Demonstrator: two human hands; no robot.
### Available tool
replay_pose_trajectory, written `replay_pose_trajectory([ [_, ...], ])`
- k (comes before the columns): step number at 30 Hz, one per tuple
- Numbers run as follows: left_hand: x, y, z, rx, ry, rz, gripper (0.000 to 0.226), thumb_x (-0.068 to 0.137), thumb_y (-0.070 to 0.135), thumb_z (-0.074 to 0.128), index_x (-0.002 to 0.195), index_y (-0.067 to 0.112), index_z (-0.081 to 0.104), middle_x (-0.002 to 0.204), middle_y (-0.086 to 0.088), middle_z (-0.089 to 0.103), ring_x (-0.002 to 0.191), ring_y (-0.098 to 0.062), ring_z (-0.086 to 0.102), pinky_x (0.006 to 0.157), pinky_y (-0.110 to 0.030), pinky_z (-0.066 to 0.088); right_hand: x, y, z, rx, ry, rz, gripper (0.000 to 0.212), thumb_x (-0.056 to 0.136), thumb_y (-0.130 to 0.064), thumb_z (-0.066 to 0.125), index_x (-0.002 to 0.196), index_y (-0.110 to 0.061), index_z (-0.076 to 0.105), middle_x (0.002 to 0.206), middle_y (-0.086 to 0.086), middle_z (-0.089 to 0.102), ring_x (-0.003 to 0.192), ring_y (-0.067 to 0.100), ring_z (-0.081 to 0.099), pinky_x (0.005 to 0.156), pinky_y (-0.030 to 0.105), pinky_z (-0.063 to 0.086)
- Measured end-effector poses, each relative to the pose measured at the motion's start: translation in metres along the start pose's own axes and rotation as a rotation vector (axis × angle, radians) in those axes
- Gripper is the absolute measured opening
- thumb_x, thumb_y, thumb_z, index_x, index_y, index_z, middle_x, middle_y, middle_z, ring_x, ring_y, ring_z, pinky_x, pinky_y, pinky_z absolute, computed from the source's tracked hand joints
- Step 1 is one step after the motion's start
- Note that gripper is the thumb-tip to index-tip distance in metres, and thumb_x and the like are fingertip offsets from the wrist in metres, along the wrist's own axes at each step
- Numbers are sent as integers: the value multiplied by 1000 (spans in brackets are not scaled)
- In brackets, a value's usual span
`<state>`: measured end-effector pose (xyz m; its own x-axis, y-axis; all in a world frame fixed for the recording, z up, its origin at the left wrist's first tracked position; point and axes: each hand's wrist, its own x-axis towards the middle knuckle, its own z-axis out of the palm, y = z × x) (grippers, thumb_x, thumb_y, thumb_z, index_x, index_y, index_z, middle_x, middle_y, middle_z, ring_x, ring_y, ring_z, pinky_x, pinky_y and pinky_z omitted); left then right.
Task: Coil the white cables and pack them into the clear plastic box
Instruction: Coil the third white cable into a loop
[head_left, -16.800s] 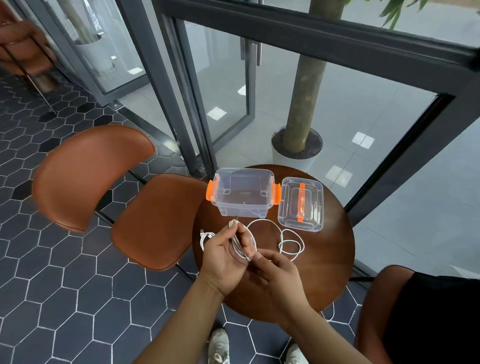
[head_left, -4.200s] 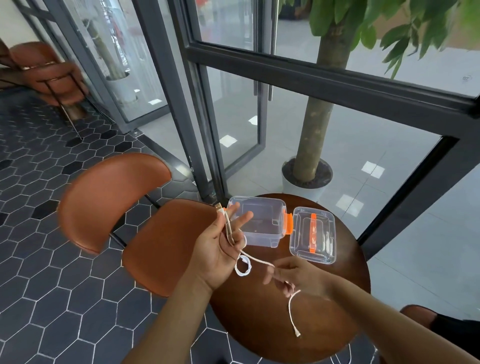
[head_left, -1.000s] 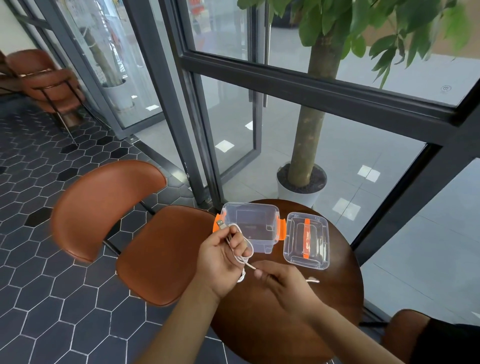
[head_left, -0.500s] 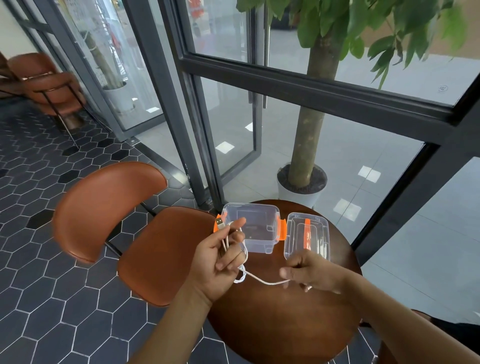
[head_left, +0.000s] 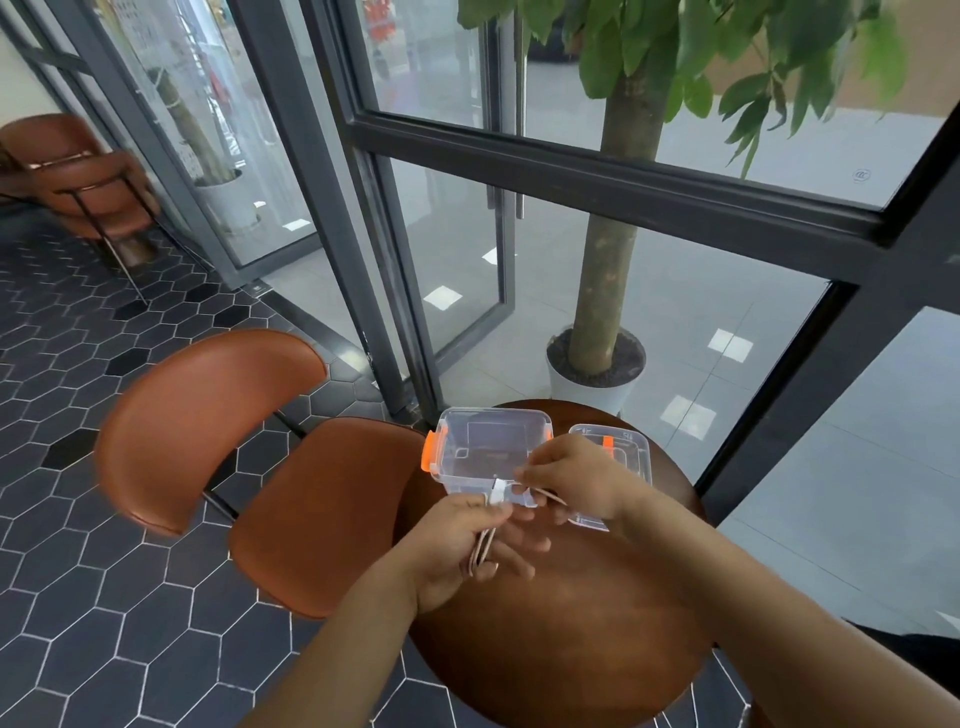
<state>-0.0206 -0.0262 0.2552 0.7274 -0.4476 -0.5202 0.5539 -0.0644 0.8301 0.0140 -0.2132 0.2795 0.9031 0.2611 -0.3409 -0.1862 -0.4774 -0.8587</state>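
The thin white cable (head_left: 485, 545), gathered into a loose bundle, is pinched between thumb and fingers of the left hand (head_left: 467, 551). Its white plug end (head_left: 497, 491) is nipped by the right hand's (head_left: 576, 480) fingertips, just in front of the clear plastic box with orange latches (head_left: 488, 452).

Judged light, limp and springy: loops are likely to unwind if released, so the bundle's middle is best held.

The box stands open; its clear lid (head_left: 626, 457) lies just to its right. Bare round dark wooden table (head_left: 561, 639) is seen in front of the box; the table edge runs close on its left.
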Motion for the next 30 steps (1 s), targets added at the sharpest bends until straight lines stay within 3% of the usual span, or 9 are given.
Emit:
replay_pose_trajectory([
  [3, 4, -8, 1, -160, 45, 87, 39, 108, 28, 37, 111, -1, 63, 107, -24, 71, 98, -38, 73, 52, -23, 35, -15, -5, 8, -18, -55, -25, 13, 89, -8, 64, 87, -6, 76, 72, 8, 73, 60, 15, 68, 63, 27, 58],
  [6, 9, -16, 4, -279, 131, 81, 47, 107, 34, 35, 120, -4, 60, 102, -18, 72, 93, -32, 74, 58, -29, 42, -27, -7, 24, -266, 30, -68, 20, 89, -14, 65, 105, -13, 77, 84, 4, 78, 71, 14, 73, 71, 27, 60],
  [12, 9, -14, 16, -631, 201, 121, 34, 107, 27, 42, 112, 1, 63, 116, -22, 71, 97, -30, 74, 63, -36, 60, -46, -5, 62, -324, 87, -111, 22, 91, -17, 65, 110, -16, 74, 107, -1, 76, 95, 15, 70, 90, 32, 55],
  [15, 13, -11, 18, -749, 257, 184, 18, 103, 10, 46, 97, 4, 62, 107, -22, 74, 99, -32, 74, 72, -37, 60, -55, 12, 74, -248, 231, -73, 7, 87, -31, 67, 89, -29, 74, 87, -8, 75, 80, 7, 67, 80, 34, 55],
  [17, 13, -9, 15, -833, 262, 234, 18, 102, 6, 44, 95, 5, 60, 94, -19, 75, 87, -30, 76, 72, -35, 57, -57, 24, 75, -192, 252, -23, 17, 84, -41, 67, 76, -26, 71, 72, -7, 72, 68, 9, 66, 69, 32, 55],
  [19, 11, -6, 12, -902, 229, 266, 20, 99, 6, 42, 91, 7, 60, 81, -14, 70, 69, -24, 71, 68, -31, 53, -60, 34, 75, 13, 196, 51, 22, 88, -37, 71, 75, -19, 71, 64, -2, 70, 58, 12, 62, 62, 29, 50],
  [24, 8, -1, 18, -943, 77, 353, 16, 85, 6, 41, 78, 7, 56, 57, -3, 45, 41, -14, 41, 50, -26, 37, -53, 43, 71, 1137, 68, 319, 5, 86, -6, 73, 85, -4, 68, 71, 11, 65, 54, 13, 54, 53, 28, 55],
  [27, 6, -2, 23, -961, 0, 385, 20, 83, 5, 35, 73, 8, 52, 51, -1, 38, 34, -12, 35, 47, -27, 32, -46, 43, 73, 1399, 87, 309, 9, 80, -13, 72, 76, -7, 66, 68, 6, 61, 54, 8, 56, 60, 24, 59],
  [30, 5, -3, 26, -955, -31, 383, 22, 83, 5, 31, 74, 7, 51, 49, -1, 38, 33, -12, 36, 46, -28, 34, -43, 40, 74, 1370, 82, 232, 12, 85, -18, 67, 85, -7, 65, 71, 7, 60, 63, 12, 57, 62, 26, 57],
])
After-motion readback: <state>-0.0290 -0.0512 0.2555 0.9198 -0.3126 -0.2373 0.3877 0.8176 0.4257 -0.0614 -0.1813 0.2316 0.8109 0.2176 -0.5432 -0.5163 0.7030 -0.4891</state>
